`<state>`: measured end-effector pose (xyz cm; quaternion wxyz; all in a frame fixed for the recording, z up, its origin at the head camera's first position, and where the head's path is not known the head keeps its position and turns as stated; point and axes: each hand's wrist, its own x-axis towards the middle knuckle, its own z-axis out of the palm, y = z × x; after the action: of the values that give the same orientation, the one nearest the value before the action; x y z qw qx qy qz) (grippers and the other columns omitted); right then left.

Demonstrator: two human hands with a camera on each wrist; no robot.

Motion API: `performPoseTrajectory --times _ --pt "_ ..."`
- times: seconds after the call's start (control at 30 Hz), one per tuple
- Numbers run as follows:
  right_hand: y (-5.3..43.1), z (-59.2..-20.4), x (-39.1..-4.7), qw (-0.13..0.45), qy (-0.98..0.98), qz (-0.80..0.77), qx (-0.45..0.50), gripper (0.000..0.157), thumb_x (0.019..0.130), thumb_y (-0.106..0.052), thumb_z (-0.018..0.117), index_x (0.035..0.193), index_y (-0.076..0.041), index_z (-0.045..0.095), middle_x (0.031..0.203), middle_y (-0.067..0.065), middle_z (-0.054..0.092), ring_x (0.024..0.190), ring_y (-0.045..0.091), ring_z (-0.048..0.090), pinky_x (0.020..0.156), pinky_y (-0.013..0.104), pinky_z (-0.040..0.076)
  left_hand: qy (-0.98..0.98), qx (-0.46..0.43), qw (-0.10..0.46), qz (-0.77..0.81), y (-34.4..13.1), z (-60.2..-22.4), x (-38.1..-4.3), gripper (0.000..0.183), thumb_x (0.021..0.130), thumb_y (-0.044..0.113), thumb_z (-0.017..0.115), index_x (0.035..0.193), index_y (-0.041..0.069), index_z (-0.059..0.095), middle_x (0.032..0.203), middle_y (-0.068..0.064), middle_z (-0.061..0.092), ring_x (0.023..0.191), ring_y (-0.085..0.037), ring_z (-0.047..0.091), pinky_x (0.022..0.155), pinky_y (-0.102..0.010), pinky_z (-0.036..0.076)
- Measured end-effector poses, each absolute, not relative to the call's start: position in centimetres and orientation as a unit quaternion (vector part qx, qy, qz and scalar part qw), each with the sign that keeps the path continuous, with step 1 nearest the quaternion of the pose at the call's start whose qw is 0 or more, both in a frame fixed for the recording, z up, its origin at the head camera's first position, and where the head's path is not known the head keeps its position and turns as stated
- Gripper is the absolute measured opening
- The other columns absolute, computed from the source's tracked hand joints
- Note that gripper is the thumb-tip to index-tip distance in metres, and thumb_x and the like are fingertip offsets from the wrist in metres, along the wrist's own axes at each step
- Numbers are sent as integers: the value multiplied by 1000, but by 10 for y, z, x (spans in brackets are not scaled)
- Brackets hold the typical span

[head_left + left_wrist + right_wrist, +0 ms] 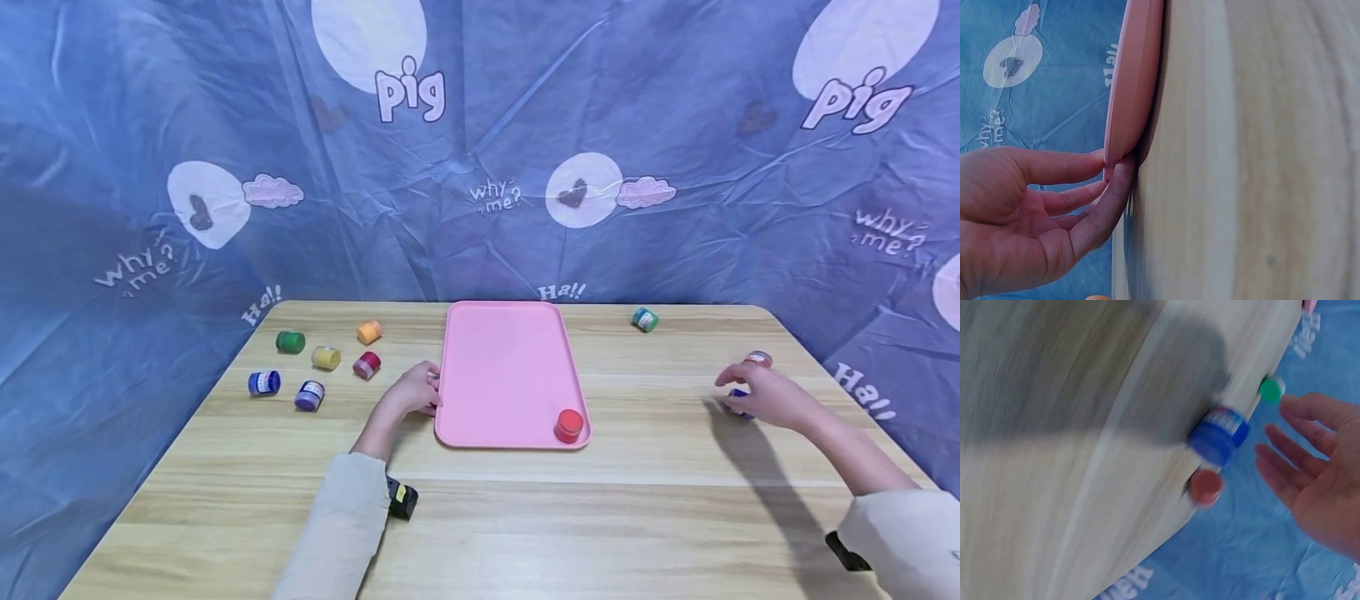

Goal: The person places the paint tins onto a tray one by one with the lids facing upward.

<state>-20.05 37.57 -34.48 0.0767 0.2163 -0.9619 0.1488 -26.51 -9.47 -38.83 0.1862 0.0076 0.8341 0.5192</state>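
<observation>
At the left edge of the pink tray (502, 367), my left hand (415, 389) pinches the rim. Its thumb and fingers (1107, 206) meet the tray wall in the left wrist view. A red paint jar (569, 426) stands in the tray's near right corner. On the right, my right hand (772, 397) hovers over a blue paint jar (1219, 434) lying on its side, fingers loosely bent and apart from it. Just beyond that jar is another red-lidded jar (759, 359), partly hidden by the hand in the head view.
Left of the tray lie several paint jars, among them a green one (290, 342), a yellow one (326, 358), an orange one (369, 332) and a dark red one (367, 365). Another green jar (645, 319) lies at the back right. A blue printed cloth (510, 167) hangs behind the table.
</observation>
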Motion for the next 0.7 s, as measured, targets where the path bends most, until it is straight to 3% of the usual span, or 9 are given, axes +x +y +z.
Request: performPoseTrajectory --times 0.27,0.7 --pt "407 -355 -199 31 -974 121 188 12 63 -2 61 66 -13 57 74 7 56 68 23 50 57 36 39 836 13 179 519 -95 -390 -265 48 64 -18 49 108 -5 36 87 -17 47 60 -22 52 51 -29 47" --pt "408 -358 -200 27 -974 123 190 38 56 13 44 89 -1 58 83 18 56 66 24 48 55 34 38 830 15 183 527 -101 -426 -292 51 62 -17 52 108 -2 37 87 -17 48 61 -24 53 50 -32 47"
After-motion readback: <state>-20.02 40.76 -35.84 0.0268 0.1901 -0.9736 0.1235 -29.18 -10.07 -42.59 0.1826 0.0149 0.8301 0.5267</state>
